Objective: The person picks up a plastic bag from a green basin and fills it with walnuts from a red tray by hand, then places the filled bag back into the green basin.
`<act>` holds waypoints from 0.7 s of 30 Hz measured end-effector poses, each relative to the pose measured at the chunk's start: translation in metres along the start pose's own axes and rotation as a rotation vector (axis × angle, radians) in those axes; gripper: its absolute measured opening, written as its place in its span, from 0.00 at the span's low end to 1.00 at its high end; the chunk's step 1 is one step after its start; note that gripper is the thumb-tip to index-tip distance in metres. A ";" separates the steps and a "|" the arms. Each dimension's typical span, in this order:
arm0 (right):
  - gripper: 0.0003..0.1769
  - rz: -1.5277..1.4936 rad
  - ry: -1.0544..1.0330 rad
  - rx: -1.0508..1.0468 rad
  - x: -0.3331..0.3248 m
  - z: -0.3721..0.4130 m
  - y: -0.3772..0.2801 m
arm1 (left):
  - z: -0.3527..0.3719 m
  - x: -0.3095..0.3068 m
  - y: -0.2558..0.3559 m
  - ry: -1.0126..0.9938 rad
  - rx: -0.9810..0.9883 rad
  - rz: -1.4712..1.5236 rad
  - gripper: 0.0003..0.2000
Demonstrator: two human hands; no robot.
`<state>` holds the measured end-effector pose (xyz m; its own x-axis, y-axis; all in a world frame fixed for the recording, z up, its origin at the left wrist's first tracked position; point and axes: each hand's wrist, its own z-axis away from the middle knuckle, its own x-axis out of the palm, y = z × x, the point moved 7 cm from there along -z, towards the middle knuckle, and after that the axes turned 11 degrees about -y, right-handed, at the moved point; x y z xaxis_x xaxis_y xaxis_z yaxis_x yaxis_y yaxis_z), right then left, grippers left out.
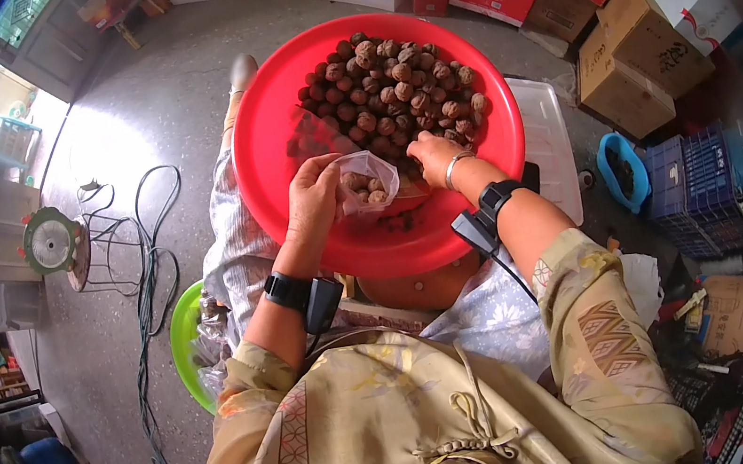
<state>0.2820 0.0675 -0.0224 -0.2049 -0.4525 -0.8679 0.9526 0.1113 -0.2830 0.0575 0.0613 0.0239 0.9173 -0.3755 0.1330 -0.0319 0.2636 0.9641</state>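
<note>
A large red basin rests in front of me, with a heap of brown walnuts toward its far right. My left hand pinches the rim of a small translucent plastic bag, which hangs inside the basin. Several paler walnuts show in the bag's mouth. Just right of the bag, my right hand reaches down at the near edge of the heap. Its fingers are bent together, and whatever lies between them is hidden.
A green basin holding plastic bags stands on the floor at my left. Black cables run beside a fan. To the right are a white plastic lid or tray, a blue basin, crates and cardboard boxes.
</note>
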 end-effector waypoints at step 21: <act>0.25 0.032 -0.336 0.061 0.035 -0.001 -0.010 | -0.002 -0.001 -0.003 -0.021 0.003 0.045 0.12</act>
<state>0.2653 0.0513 -0.0504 -0.0989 -0.7172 -0.6898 0.9711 0.0817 -0.2241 0.0574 0.0625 0.0206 0.9062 -0.3822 0.1809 -0.0741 0.2776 0.9578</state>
